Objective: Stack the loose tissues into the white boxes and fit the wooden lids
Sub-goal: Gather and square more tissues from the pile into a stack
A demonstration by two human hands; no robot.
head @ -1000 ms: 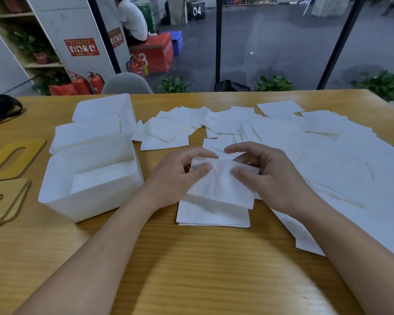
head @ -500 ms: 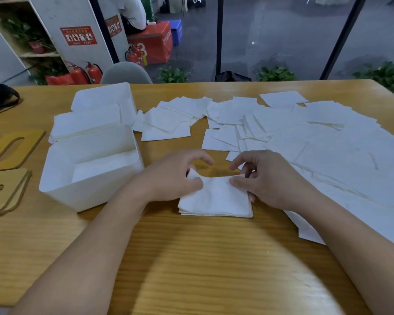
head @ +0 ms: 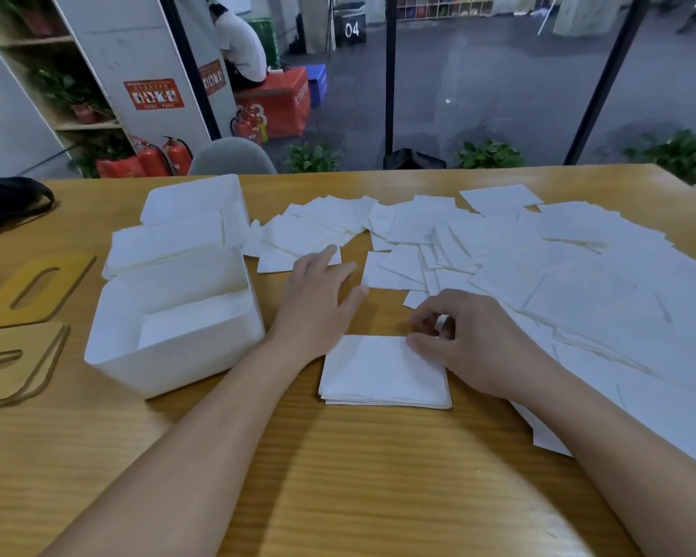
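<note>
A neat stack of tissues (head: 382, 373) lies on the wooden table (head: 338, 476) in front of me. My right hand (head: 465, 343) rests on the stack's far right corner, thumb on the top sheet and fingers loosely curled. My left hand (head: 318, 293) is off the stack and reaches forward, fingers straight, its fingertips at a loose tissue (head: 278, 261). To the left stands a white box (head: 169, 361) with a few tissues at its bottom. Behind it a second white box (head: 195, 201) holds a full pile of tissues (head: 165, 243). Many loose tissues (head: 539, 259) cover the right half of the table.
Wooden lids with slots lie at the left edge: one (head: 37, 287) alone and two more stacked (head: 17, 363) nearer to me. A black bag (head: 5, 199) sits at the far left. Beyond the table are a grey chair (head: 232, 158), plants and a seated person (head: 240, 50).
Both hands laid a tissue onto the stack and squared it. My left hand then left the stack and moved forward to the loose tissues. The right hand stayed at the stack's corner.
</note>
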